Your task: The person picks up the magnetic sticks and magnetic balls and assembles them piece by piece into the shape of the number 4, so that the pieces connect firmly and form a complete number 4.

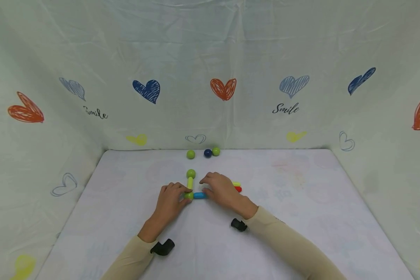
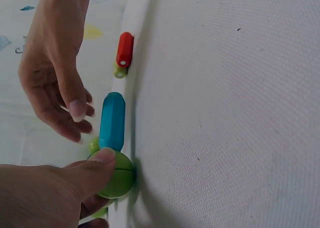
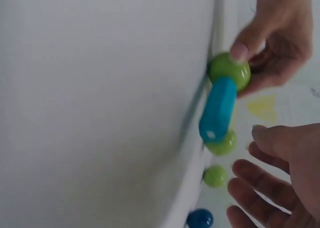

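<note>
My left hand (image 1: 171,200) pinches a green ball (image 2: 122,174) between thumb and fingers at the table's middle. From that ball a blue rod (image 1: 199,195) sticks out to the right, its far end free in the right wrist view. A yellow-green rod (image 1: 190,182) runs away from the ball toward a second green ball (image 1: 191,173). My right hand (image 1: 222,190) hovers beside the blue rod, fingers loosely bent and holding nothing. Both wrist views show its fingertips apart from the rod.
A red rod (image 1: 238,189) and another yellow-green rod (image 1: 236,183) lie just beyond the right hand, partly hidden. Near the table's back edge sit a dark blue ball (image 1: 208,153) and two loose green balls (image 1: 190,154). A printed white curtain (image 1: 182,58) hangs behind the table.
</note>
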The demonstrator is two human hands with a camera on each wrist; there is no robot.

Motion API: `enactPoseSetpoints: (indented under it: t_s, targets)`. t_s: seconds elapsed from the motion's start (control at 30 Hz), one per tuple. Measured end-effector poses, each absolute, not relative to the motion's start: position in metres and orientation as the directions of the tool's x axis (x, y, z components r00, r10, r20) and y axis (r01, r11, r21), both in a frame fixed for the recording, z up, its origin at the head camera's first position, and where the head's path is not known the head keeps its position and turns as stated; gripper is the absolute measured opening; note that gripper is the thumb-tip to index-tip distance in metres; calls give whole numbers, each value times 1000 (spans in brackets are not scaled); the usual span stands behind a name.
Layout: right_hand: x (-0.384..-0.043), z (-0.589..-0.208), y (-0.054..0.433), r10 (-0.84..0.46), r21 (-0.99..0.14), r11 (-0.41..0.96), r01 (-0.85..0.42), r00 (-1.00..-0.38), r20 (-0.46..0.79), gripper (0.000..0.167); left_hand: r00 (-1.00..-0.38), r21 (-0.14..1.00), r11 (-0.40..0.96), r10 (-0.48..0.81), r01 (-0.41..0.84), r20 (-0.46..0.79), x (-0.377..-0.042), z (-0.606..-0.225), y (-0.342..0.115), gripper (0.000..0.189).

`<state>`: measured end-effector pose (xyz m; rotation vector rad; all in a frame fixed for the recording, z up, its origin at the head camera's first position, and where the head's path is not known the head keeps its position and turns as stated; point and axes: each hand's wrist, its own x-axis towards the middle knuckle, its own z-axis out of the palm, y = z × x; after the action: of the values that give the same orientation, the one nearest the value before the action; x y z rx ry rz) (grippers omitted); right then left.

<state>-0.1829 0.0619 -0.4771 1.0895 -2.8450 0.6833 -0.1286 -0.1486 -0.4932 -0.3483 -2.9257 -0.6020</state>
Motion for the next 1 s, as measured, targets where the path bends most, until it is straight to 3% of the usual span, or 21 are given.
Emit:
enactPoseSetpoints:
  t_s: [0.47,1.0]
  targets:
    - [-241,-460,84,-550,-247,782,-573,-820,162,48,-976,394,896,162,206,142,-128,-493,-149,29]
    - [-279,-466,89,-511,-188,837,-514,-857,64,54,-977,430,880,152,203,149,-128,-497,-149,29]
